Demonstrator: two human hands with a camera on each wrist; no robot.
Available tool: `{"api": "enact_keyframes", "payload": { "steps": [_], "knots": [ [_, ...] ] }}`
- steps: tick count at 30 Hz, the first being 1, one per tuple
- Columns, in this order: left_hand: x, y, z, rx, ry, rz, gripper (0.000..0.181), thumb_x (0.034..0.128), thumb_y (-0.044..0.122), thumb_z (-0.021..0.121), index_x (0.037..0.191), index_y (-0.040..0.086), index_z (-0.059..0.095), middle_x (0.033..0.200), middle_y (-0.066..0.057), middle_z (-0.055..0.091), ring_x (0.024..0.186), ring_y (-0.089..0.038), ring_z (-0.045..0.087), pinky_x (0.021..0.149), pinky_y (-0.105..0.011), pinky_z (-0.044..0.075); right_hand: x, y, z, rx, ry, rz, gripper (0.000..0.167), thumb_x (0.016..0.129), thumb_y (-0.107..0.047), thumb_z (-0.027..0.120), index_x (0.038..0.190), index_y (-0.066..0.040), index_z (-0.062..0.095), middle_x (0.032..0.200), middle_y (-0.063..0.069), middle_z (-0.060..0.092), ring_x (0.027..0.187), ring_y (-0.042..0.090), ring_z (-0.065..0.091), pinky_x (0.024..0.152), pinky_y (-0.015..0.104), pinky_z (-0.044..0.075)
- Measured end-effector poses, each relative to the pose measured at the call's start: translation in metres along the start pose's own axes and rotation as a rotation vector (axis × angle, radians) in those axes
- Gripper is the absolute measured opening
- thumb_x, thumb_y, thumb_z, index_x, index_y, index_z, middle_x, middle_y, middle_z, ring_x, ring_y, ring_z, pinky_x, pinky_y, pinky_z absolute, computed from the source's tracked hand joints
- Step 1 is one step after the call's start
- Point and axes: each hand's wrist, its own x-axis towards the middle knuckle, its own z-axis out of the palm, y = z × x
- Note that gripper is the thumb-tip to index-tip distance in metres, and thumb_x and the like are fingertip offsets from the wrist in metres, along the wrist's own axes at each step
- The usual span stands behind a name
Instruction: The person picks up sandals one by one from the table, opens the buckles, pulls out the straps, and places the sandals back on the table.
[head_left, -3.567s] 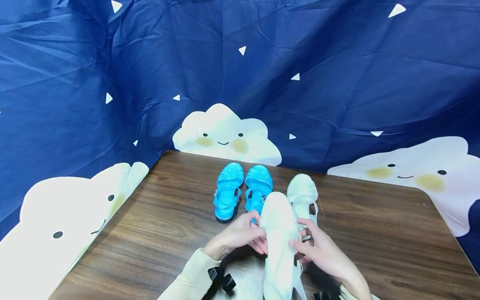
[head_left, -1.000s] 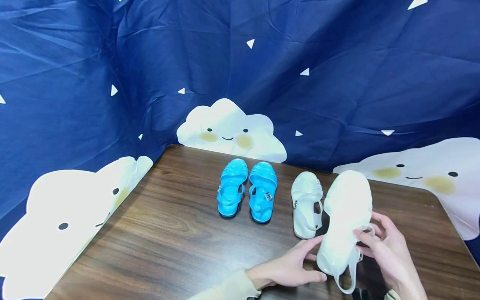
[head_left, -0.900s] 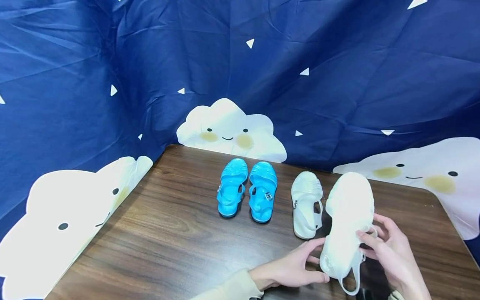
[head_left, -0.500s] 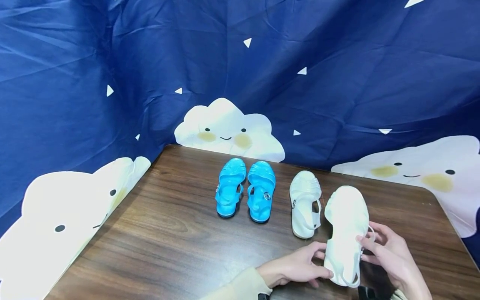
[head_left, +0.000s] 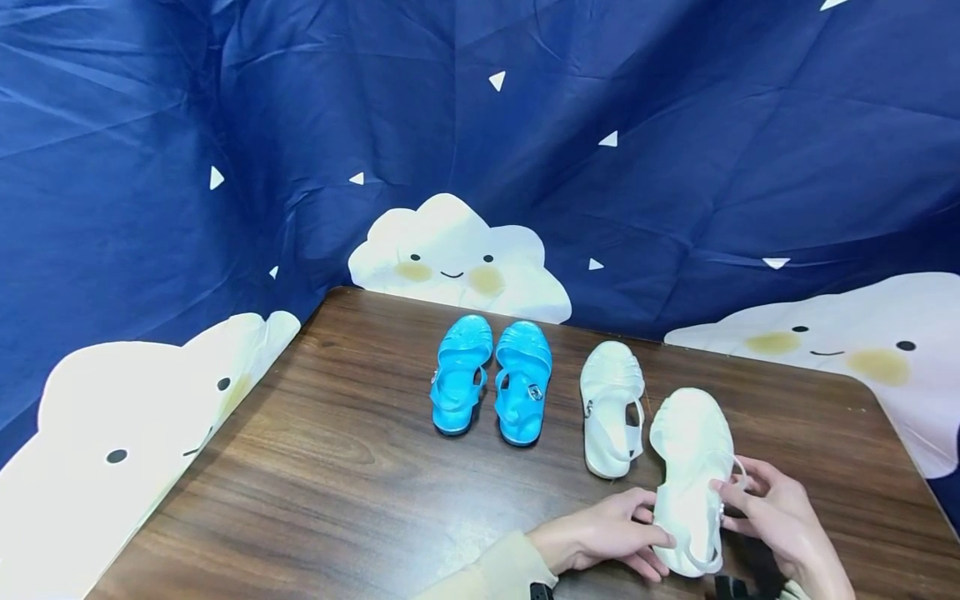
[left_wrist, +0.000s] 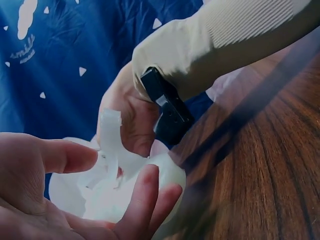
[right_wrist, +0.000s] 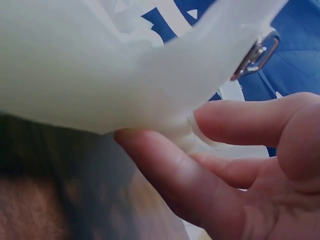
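Note:
A white jelly sandal (head_left: pixel 692 475) is at the right, toe pointing away from me, beside a matching white sandal (head_left: pixel 612 408). My left hand (head_left: pixel 611 533) grips it at the heel, thumb on the near left edge. In the left wrist view, fingers (left_wrist: pixel 145 192) curve around the heel, below the ankle strap (left_wrist: pixel 111 132). My right hand (head_left: pixel 783 512) pinches the sandal's right side between thumb and fingers; a metal buckle (right_wrist: pixel 257 52) shows close by in the right wrist view. Whether the sole touches the table everywhere is hard to tell.
Two blue sandals (head_left: pixel 459 375) stand side by side left of the white ones, toes toward the back. All are on a dark wooden table (head_left: pixel 322 467) with rounded corners. A blue cloth (head_left: pixel 375 125) with white clouds hangs behind and along the left.
The held white sandal has moved right, from in front of the other white one to beside it, and has come down toward the table. The left hand has followed to its heel.

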Motion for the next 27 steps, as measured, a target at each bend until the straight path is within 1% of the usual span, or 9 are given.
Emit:
{"api": "enact_keyframes", "payload": {
  "steps": [2,8,10,12,14,17,19,22,27],
  "knots": [
    [0.0006,-0.0002,0.0006,-0.023,0.008,-0.005,0.038,0.0909,0.0,0.058,0.125,0.012,0.046,0.104,-0.009,0.05,0.098,-0.053,0.062,0.077,-0.041,0.058,0.0014,0.0016,0.0007,0.003,-0.001,0.005,0.072,0.095,-0.013,0.06,0.145,0.014,0.017,0.088,-0.008,0.056,0.075,-0.002,0.059,0.07,0.026,0.059],
    [0.0012,-0.0005,0.0009,-0.06,0.026,-0.019,0.036,0.0898,-0.001,0.058,0.123,0.007,0.047,0.098,-0.01,0.051,0.099,-0.053,0.062,0.077,-0.036,0.059,0.0051,0.0036,0.0027,0.018,-0.008,0.02,0.071,0.094,-0.012,0.061,0.143,0.017,0.018,0.09,-0.005,0.058,0.076,0.0,0.061,0.071,0.027,0.059],
    [0.0017,-0.0004,0.0008,-0.073,0.028,-0.022,0.036,0.0897,-0.002,0.058,0.123,0.007,0.047,0.099,-0.011,0.05,0.1,-0.053,0.062,0.077,-0.034,0.059,0.0061,0.0031,0.0035,0.004,-0.008,0.024,0.069,0.096,-0.015,0.059,0.142,0.018,0.02,0.092,-0.003,0.06,0.077,0.0,0.061,0.071,0.027,0.059],
    [0.0025,-0.0004,0.0006,-0.079,0.019,-0.024,0.035,0.0904,-0.001,0.058,0.123,0.007,0.048,0.101,-0.011,0.049,0.101,-0.053,0.061,0.077,-0.033,0.059,0.0068,0.0026,0.0045,-0.021,-0.012,0.02,0.068,0.097,-0.02,0.057,0.141,0.019,0.023,0.097,0.003,0.064,0.08,0.001,0.062,0.072,0.028,0.059],
    [0.0033,-0.001,0.0008,-0.091,0.012,-0.032,0.037,0.0909,-0.001,0.058,0.126,0.008,0.047,0.106,-0.011,0.048,0.103,-0.051,0.062,0.078,-0.032,0.058,0.007,0.0022,0.0055,-0.049,-0.016,0.012,0.069,0.099,-0.027,0.054,0.139,0.021,0.025,0.105,0.015,0.066,0.084,0.004,0.064,0.074,0.029,0.059],
    [0.0045,-0.0015,0.0014,-0.11,0.014,-0.049,0.044,0.091,-0.001,0.058,0.131,0.007,0.043,0.114,-0.01,0.045,0.104,-0.046,0.063,0.081,-0.031,0.058,0.0068,0.0013,0.0063,-0.097,-0.031,0.001,0.073,0.101,-0.037,0.048,0.138,0.022,0.024,0.121,0.032,0.058,0.095,0.014,0.066,0.077,0.031,0.058],
    [0.0049,-0.0019,0.0021,-0.128,0.026,-0.06,0.048,0.0903,-0.002,0.059,0.134,0.006,0.041,0.118,-0.009,0.044,0.103,-0.043,0.064,0.082,-0.032,0.058,0.0062,0.0008,0.0065,-0.117,-0.039,-0.002,0.075,0.102,-0.04,0.045,0.139,0.022,0.023,0.129,0.037,0.051,0.102,0.022,0.064,0.078,0.033,0.058],
    [0.0049,-0.002,0.0029,-0.15,0.039,-0.073,0.049,0.09,-0.003,0.058,0.134,0.004,0.04,0.121,-0.009,0.045,0.103,-0.042,0.065,0.083,-0.033,0.057,0.005,0.0,0.0064,-0.138,-0.052,-0.003,0.076,0.102,-0.042,0.042,0.139,0.022,0.022,0.134,0.039,0.044,0.109,0.03,0.061,0.079,0.033,0.058],
    [0.004,-0.0014,0.0029,-0.165,0.049,-0.074,0.046,0.09,-0.003,0.058,0.132,0.004,0.042,0.121,-0.009,0.045,0.103,-0.043,0.064,0.083,-0.034,0.057,0.0018,-0.001,0.0054,-0.174,-0.062,-0.014,0.075,0.102,-0.043,0.041,0.14,0.02,0.024,0.133,0.038,0.046,0.111,0.033,0.06,0.078,0.035,0.058]
  ]
}}
